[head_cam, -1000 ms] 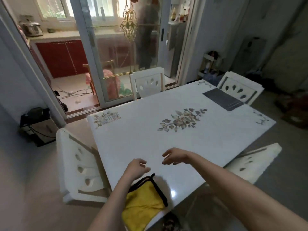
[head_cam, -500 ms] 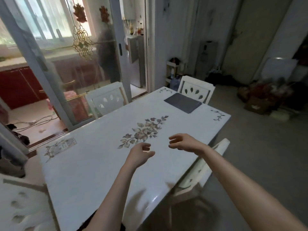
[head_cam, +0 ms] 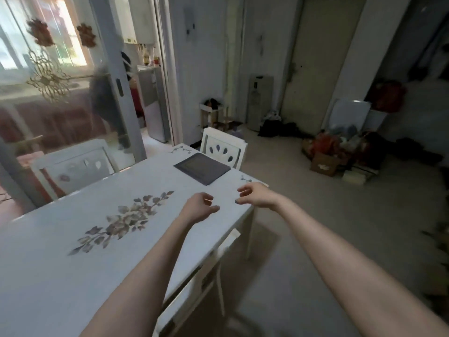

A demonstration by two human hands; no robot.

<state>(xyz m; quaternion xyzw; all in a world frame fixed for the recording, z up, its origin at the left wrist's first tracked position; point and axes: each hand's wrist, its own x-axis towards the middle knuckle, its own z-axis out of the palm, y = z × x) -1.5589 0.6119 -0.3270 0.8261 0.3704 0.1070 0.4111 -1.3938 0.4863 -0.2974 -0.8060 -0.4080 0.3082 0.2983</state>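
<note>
**Grey mat, far table corner; both hands empty**

Grey mat (head_cam: 202, 168): flat on the white table (head_cam: 60, 276), long axis about 10 to 4 o'clock, before a chair (head_cam: 224, 149).
Left hand (head_cam: 199, 210): mat at 12 o'clock, fingers loosely curled, holding nothing.
Right hand (head_cam: 257, 197): over the table edge, relaxed, empty.

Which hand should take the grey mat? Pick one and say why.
Left, probably. The left hand hovers over the table just short of the grey mat, loosely curled and empty. The right hand is also empty but sits out over the table's edge.
</note>
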